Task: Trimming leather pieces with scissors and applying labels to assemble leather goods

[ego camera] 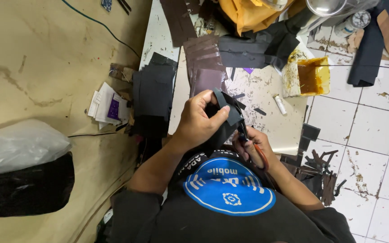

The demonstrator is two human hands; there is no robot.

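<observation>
Gripping a flat, angular black piece (225,110), the left hand (199,122) clenches its fingers around it; the right hand (254,146) grasps red-handled scissors (254,148) over the stained surface (266,96).

Matt black leather-like piece (227,118); glue-stained worktable (266,92); glossy floor tiles (374,135).
</observation>
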